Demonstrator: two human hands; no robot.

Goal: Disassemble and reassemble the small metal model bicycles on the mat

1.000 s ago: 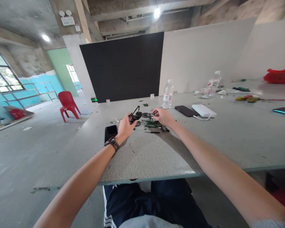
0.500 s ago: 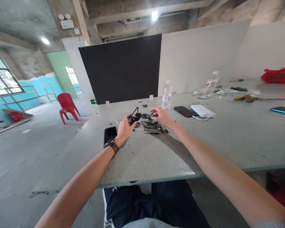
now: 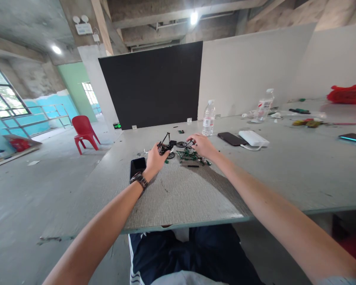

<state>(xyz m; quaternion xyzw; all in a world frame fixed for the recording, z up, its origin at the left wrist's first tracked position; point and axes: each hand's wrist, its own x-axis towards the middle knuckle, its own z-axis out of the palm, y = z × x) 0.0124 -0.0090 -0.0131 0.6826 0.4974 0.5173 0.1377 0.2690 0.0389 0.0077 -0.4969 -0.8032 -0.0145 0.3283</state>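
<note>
My left hand point(image 3: 155, 159) is closed around a small black model-bike assembly point(image 3: 165, 148), from which a thin black rod sticks up. A small spoked wheel point(image 3: 171, 155) shows just right of the fingers. My right hand point(image 3: 203, 145) pinches a small dark piece point(image 3: 191, 143) between thumb and fingertips; its exact kind is too small to make out. Another spoked wheel point(image 3: 182, 145) lies flat between the hands. Below the right fingers is a heap of green plastic parts point(image 3: 189, 155). A thin dark stick-like tool point(image 3: 193, 166) rests in front of the heap.
A black phone point(image 3: 137, 166) lies by my left wrist. Behind my right hand stands a water bottle point(image 3: 208, 118); right of it are a dark phone point(image 3: 231, 139) and a white power bank point(image 3: 253, 138). The table point(image 3: 178, 206) has its near edge at my lap.
Both hands stay in nearly the same place. The black assembly has tilted slightly in my left hand, its rod shifting a little left. My right fingers have moved slightly.
</note>
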